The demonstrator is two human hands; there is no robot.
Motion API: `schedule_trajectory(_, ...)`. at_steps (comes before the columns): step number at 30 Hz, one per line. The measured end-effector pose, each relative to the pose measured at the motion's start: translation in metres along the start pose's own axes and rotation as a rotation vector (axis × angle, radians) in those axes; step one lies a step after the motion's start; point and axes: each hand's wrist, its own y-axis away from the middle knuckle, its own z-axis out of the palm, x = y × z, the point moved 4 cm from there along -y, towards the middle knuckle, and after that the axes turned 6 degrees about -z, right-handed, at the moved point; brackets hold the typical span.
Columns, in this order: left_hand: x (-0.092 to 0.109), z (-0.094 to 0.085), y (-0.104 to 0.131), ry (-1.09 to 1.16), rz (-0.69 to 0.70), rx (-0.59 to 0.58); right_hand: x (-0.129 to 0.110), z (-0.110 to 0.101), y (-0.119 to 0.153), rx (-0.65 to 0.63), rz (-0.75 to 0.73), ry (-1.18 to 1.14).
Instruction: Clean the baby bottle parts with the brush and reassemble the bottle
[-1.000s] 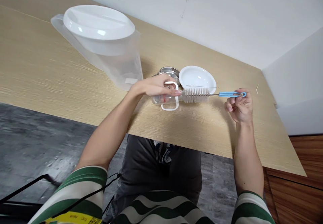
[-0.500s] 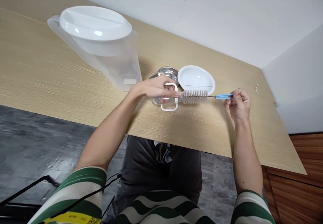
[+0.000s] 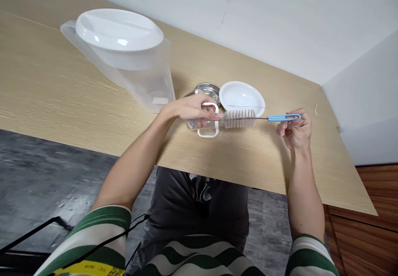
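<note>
My left hand is wrapped over a clear baby bottle with white side handles and red markings, lying sideways above the table. A bottle brush with pale bristles lines up with the bottle's mouth; most of its bristles show outside, and the tip meets the opening by my left fingertips. Its twisted wire runs to a blue handle, which my right hand pinches between thumb and fingers. Just behind the bottle sit a round steel container, partly hidden by my left hand, and a white oval dish.
A tall translucent pitcher with a white lid stands on the wooden table at the left. A small pale strip lies at the right, near the white wall. The table's front edge runs before my lap.
The fingers of my right hand have shifted on the brush handle, so more of the blue handle shows, with its looped end. The bottle and my left hand have barely moved.
</note>
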Motion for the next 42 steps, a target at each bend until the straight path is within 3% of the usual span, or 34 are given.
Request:
schedule_trajectory(9, -0.0030, -0.0003, -0.0019, -0.016, 0.009, -0.004, 0.0047, -0.0010, -0.0017, 0.092, 0.039, 0.047)
schedule_trajectory(19, 0.0039, -0.0040, 0.0005, -0.025, 0.050, 0.045, -0.0021, 0.0007, 0.0002, 0.061, -0.016, 0.058)
schedule_trajectory(31, -0.0011, 0.0013, -0.0007, -0.003, -0.035, -0.006, 0.0040, 0.0001, -0.0016, 0.125, 0.027, 0.063)
schedule_trajectory(37, 0.0009, -0.0042, -0.0023, -0.093, 0.032, 0.070, -0.0013, 0.0018, -0.0015, 0.046, 0.005, 0.018)
schedule_trajectory(42, 0.0011, -0.0046, -0.0021, -0.088, 0.034, 0.071, 0.0030, -0.0019, -0.0005, 0.054, -0.001, 0.071)
